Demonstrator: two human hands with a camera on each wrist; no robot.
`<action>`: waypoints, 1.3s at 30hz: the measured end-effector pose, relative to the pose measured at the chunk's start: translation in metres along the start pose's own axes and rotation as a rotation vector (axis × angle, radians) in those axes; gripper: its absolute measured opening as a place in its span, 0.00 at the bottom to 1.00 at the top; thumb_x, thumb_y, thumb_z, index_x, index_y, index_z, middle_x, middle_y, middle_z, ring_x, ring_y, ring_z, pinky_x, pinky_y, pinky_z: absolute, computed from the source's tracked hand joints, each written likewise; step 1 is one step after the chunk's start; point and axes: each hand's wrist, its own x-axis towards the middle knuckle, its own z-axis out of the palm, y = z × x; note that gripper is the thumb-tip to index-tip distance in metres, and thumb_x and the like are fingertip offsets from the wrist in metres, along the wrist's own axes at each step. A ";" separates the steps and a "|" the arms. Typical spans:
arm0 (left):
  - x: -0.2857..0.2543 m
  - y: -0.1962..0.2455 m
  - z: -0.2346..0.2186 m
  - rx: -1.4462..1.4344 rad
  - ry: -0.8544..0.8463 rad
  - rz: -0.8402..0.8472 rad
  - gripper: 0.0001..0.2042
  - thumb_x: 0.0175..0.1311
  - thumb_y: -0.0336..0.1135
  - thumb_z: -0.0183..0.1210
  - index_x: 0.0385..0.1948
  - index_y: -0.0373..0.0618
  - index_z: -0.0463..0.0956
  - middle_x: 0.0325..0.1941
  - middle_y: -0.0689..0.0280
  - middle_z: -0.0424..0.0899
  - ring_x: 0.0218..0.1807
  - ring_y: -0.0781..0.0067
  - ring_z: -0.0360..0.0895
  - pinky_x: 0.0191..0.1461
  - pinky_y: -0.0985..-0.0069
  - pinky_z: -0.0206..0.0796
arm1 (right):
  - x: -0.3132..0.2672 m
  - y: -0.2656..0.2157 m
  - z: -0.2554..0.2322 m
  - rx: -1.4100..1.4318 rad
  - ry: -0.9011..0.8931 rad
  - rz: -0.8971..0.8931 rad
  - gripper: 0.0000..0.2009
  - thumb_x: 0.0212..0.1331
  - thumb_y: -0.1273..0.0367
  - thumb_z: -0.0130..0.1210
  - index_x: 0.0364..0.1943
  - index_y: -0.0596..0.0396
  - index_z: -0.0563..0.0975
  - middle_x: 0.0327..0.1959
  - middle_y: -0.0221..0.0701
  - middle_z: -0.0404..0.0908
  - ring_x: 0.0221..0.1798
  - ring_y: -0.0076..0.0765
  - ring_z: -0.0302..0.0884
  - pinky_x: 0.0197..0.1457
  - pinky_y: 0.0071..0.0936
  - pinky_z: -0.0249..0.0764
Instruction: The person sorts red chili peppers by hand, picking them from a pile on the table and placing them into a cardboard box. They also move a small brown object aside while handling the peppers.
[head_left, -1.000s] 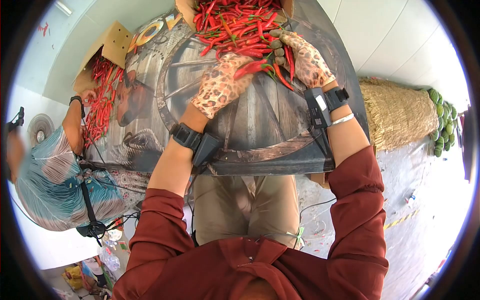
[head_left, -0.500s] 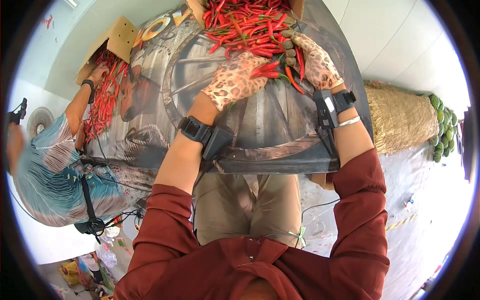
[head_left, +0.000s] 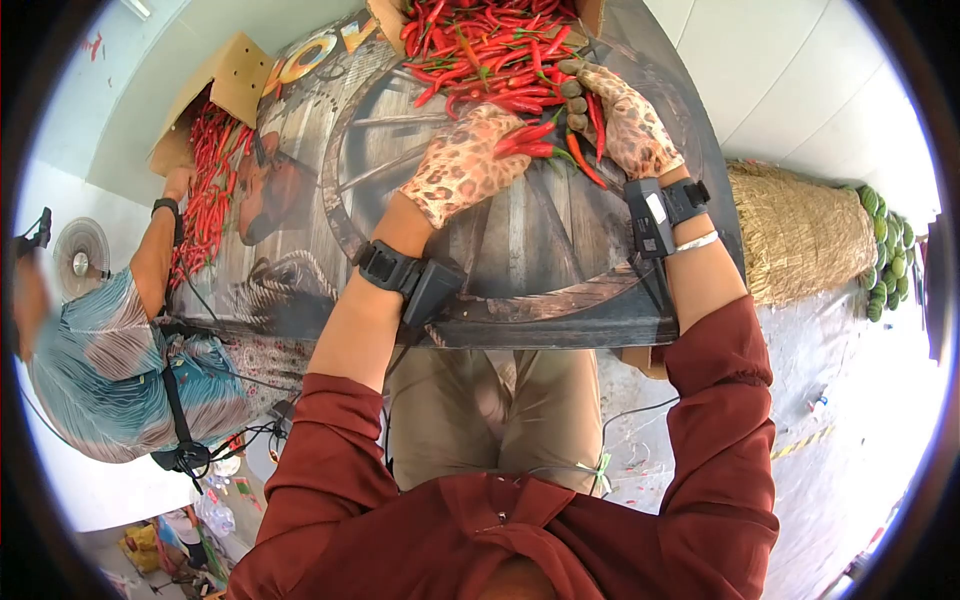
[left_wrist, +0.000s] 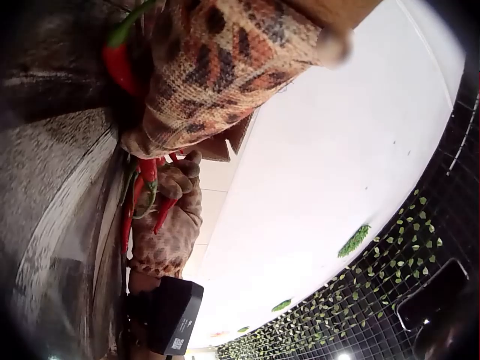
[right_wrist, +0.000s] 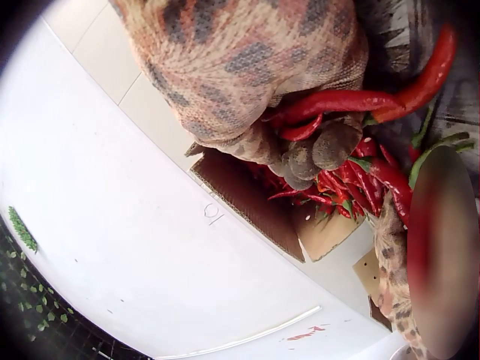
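Observation:
Gloved in a leopard print, my left hand [head_left: 465, 165] grips a few red chilies [head_left: 528, 148], stems pointing right. Close by on the right, my right hand [head_left: 625, 125] has its fingers curled round red chilies [head_left: 596, 125]; the right wrist view shows a chili [right_wrist: 337, 101] lying inside the curled fingers [right_wrist: 335, 146]. Another chili [head_left: 583, 160] slants below that hand, near the table surface. Both hands are at the near edge of a chili pile [head_left: 490, 60]. In the left wrist view my left hand [left_wrist: 225, 75] hides most of what it grips.
A cardboard box [head_left: 388, 25] stands around the pile's far part. At the left, another person's arm [head_left: 150, 255] reaches toward a second chili pile [head_left: 208, 190] and a second box [head_left: 240, 80]. The table's front edge [head_left: 540, 333] runs near my body.
Both hands and the pile sit slightly further right in the head view than one second ago. More than one chili now shows in my left hand. The other person's hand has shifted at the second pile.

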 end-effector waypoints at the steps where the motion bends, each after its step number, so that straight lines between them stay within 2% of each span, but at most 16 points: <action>1: 0.001 0.001 -0.002 0.000 -0.001 0.001 0.26 0.57 0.48 0.56 0.55 0.45 0.70 0.60 0.55 0.70 0.62 0.56 0.67 0.61 0.64 0.62 | 0.000 0.000 0.001 0.000 0.002 -0.001 0.18 0.66 0.71 0.44 0.57 0.65 0.65 0.35 0.28 0.72 0.33 0.19 0.68 0.33 0.17 0.69; 6: 0.000 0.007 -0.007 -0.038 -0.035 -0.051 0.26 0.57 0.49 0.56 0.55 0.44 0.70 0.60 0.55 0.70 0.60 0.56 0.69 0.61 0.64 0.62 | -0.003 -0.001 0.006 -0.041 0.028 -0.004 0.18 0.65 0.71 0.45 0.57 0.66 0.66 0.34 0.27 0.71 0.32 0.19 0.68 0.33 0.17 0.69; 10: 0.003 -0.004 0.004 -0.011 -0.017 -0.007 0.27 0.57 0.50 0.56 0.56 0.45 0.70 0.60 0.55 0.70 0.60 0.56 0.69 0.61 0.65 0.62 | -0.001 -0.001 0.004 -0.086 0.052 -0.007 0.18 0.66 0.71 0.45 0.57 0.66 0.66 0.33 0.27 0.70 0.32 0.19 0.67 0.33 0.16 0.69; 12: 0.004 -0.005 0.003 -0.003 -0.087 -0.042 0.28 0.57 0.50 0.56 0.57 0.45 0.68 0.62 0.54 0.68 0.62 0.56 0.67 0.63 0.62 0.60 | 0.001 0.000 0.001 -0.012 0.008 0.010 0.17 0.66 0.71 0.45 0.56 0.66 0.66 0.34 0.27 0.70 0.32 0.19 0.67 0.33 0.16 0.69; 18: 0.002 -0.007 0.010 -0.017 -0.070 -0.056 0.29 0.57 0.52 0.55 0.59 0.45 0.67 0.65 0.55 0.64 0.66 0.57 0.62 0.65 0.57 0.55 | 0.001 -0.001 0.002 -0.032 0.012 0.004 0.17 0.66 0.71 0.44 0.56 0.66 0.66 0.34 0.28 0.71 0.31 0.18 0.67 0.33 0.16 0.69; 22: 0.004 -0.006 0.007 0.008 -0.111 -0.076 0.30 0.57 0.52 0.55 0.59 0.44 0.66 0.66 0.55 0.64 0.66 0.57 0.61 0.65 0.59 0.56 | 0.000 -0.001 0.005 -0.020 0.000 0.002 0.17 0.66 0.71 0.44 0.56 0.66 0.66 0.34 0.28 0.71 0.32 0.18 0.67 0.33 0.16 0.69; 24: 0.004 -0.006 0.007 0.022 -0.086 -0.064 0.30 0.57 0.51 0.55 0.59 0.44 0.66 0.64 0.55 0.65 0.66 0.57 0.62 0.65 0.61 0.56 | -0.003 -0.002 0.009 -0.065 0.051 -0.020 0.17 0.66 0.71 0.44 0.56 0.66 0.67 0.34 0.28 0.71 0.32 0.18 0.68 0.34 0.16 0.70; 31: 0.001 -0.006 0.006 0.000 -0.046 -0.005 0.27 0.57 0.50 0.55 0.56 0.44 0.69 0.60 0.58 0.71 0.64 0.60 0.65 0.64 0.62 0.58 | -0.001 0.000 0.003 -0.060 0.040 -0.018 0.16 0.66 0.71 0.44 0.55 0.65 0.67 0.34 0.28 0.71 0.31 0.18 0.67 0.33 0.16 0.69; 34: -0.003 -0.002 0.005 0.045 0.014 0.013 0.25 0.58 0.49 0.54 0.54 0.45 0.70 0.59 0.60 0.72 0.61 0.60 0.68 0.62 0.64 0.61 | -0.001 0.000 0.004 -0.027 0.005 -0.005 0.16 0.66 0.71 0.44 0.55 0.65 0.67 0.34 0.27 0.71 0.31 0.18 0.67 0.33 0.16 0.69; 36: -0.006 0.002 0.001 0.048 0.099 0.038 0.23 0.59 0.49 0.53 0.54 0.47 0.71 0.56 0.60 0.74 0.58 0.59 0.71 0.59 0.66 0.64 | -0.001 0.000 0.007 -0.049 0.077 0.013 0.16 0.67 0.69 0.43 0.54 0.63 0.69 0.30 0.24 0.69 0.29 0.17 0.67 0.32 0.17 0.68; 39: -0.002 0.007 -0.006 -0.051 0.050 0.001 0.23 0.58 0.48 0.54 0.53 0.48 0.71 0.54 0.60 0.76 0.55 0.58 0.73 0.56 0.66 0.66 | 0.000 0.000 0.004 -0.025 0.060 0.008 0.16 0.67 0.69 0.43 0.54 0.63 0.68 0.30 0.23 0.69 0.29 0.18 0.67 0.32 0.17 0.68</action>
